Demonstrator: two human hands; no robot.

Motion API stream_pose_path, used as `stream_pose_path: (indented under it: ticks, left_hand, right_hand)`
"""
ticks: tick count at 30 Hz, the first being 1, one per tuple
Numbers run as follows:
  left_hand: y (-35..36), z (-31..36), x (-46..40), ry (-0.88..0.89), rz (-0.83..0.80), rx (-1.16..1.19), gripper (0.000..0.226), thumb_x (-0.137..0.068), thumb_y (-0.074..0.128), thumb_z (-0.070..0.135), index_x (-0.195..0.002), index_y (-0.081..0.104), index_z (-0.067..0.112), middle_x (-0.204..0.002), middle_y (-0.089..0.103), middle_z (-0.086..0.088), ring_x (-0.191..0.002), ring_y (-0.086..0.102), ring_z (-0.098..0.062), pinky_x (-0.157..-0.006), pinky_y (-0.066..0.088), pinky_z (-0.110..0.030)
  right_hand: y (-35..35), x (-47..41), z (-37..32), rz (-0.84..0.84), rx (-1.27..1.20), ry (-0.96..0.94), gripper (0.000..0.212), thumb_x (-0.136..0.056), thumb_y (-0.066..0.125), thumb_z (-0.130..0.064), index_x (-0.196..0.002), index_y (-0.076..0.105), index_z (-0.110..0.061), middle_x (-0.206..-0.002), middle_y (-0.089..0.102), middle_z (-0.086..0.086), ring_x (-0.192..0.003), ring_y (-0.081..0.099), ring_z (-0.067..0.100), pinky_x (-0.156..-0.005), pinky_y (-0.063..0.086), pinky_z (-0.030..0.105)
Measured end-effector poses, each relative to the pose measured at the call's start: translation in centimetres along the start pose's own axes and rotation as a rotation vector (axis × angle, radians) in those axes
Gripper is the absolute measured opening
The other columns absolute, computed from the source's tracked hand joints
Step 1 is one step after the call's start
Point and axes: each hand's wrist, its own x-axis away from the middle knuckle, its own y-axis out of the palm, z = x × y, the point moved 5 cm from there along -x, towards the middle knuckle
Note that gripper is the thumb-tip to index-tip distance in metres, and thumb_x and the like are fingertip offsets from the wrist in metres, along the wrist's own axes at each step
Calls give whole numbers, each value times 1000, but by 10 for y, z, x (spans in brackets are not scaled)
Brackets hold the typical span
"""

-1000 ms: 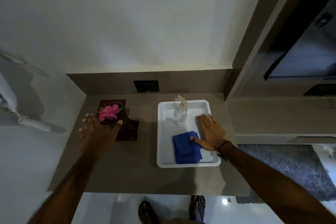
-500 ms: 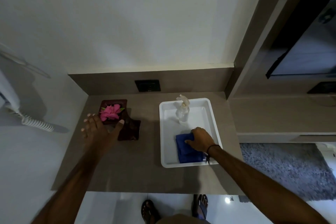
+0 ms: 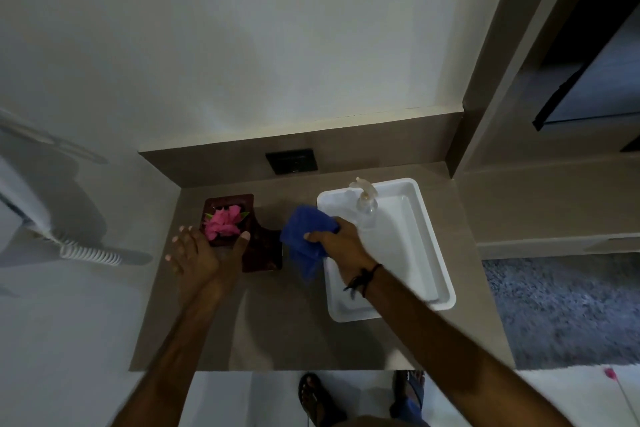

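Observation:
My right hand [image 3: 341,243] grips a blue cloth [image 3: 306,236] and holds it in the air over the left rim of the white tray [image 3: 433,250], with part of the cloth hanging down. A clear spray bottle [image 3: 366,206] stands upright at the far end of the tray. My left hand [image 3: 201,253] is spread with straight fingers just in front of a dark wooden dish [image 3: 228,204] that holds pink flowers [image 3: 223,222]. A second dark wooden piece [image 3: 265,253] lies between the two hands.
The grey-brown counter [image 3: 277,329] ends at a front edge near my feet. A black wall socket [image 3: 291,161] sits on the back panel. A white wall phone with a coiled cord [image 3: 90,253] hangs at the left. A grey rug [image 3: 561,308] lies on the right.
My right hand closed on the blue cloth in the tray, lifted it and carried it left over the tray's rim. The left hand stayed by the flower dish.

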Motion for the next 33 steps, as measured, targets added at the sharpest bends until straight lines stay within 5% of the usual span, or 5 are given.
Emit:
stream_pose_path:
  ticks: [5,9,17,22,33]
  left_hand:
    - [-1,4,7,19,-24,59,112,-81,36,81,-157,-5,10,-168,-5,-12,-154,-10,-29,-123,-9,-50]
    - [5,0,4,19,-38,117,115,-77,34,84,-156,-8,12,-168,-7,-10,-154,-12,-26,-123,-11,-46]
    - [8,-4,-3,18,-38,125,119,-73,35,86,-156,-6,12,-168,-5,-10,-154,-9,-27,-123,-8,-47]
    - [8,-5,-4,9,-18,115,118,-73,36,84,-156,-1,9,-168,1,-14,-155,-4,-31,-123,-5,-49]
    - [6,0,0,26,-3,134,118,-74,35,82,-156,0,5,-167,3,-17,-154,-4,-32,-122,-6,-48]
  right_hand:
    - [75,2,-6,48,283,-137,23,-92,58,-8,-111,64,3,-106,67,21,-99,65,33,-89,55,42]
    - [111,15,22,-7,201,-239,36,-97,56,-9,-132,58,-8,-121,67,13,-103,64,20,-89,52,15]
    - [96,-36,43,-30,568,-158,43,-103,32,-49,-130,56,-26,-118,64,4,-110,63,29,-90,50,35]
    - [98,-22,38,-40,614,-123,57,-91,57,-9,-145,44,-18,-130,61,21,-117,59,39,-97,47,43]
    - [104,2,24,-65,395,-331,52,-94,51,2,-146,45,-6,-128,63,22,-112,62,36,-86,46,21]
